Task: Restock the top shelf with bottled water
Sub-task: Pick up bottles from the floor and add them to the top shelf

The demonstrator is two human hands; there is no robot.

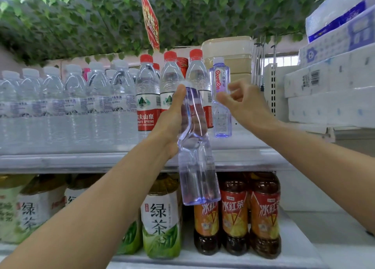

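The left hand [172,114] gripped a clear bottle [195,147] by its upper part, held upright out in front of the top shelf [81,161], its base hanging below the shelf's front edge. The right hand [241,100] hovered beside it, fingers loosely curled, holding nothing. Behind them stood a Ganten bottle [221,98] on the shelf, just right of the red-capped bottles [147,94]. Bare shelf showed right of the Ganten, up to the white packs [328,98].

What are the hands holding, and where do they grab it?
The left hand grips a purple-tinted water bottle around its upper part, near the neck. The right hand holds nothing.
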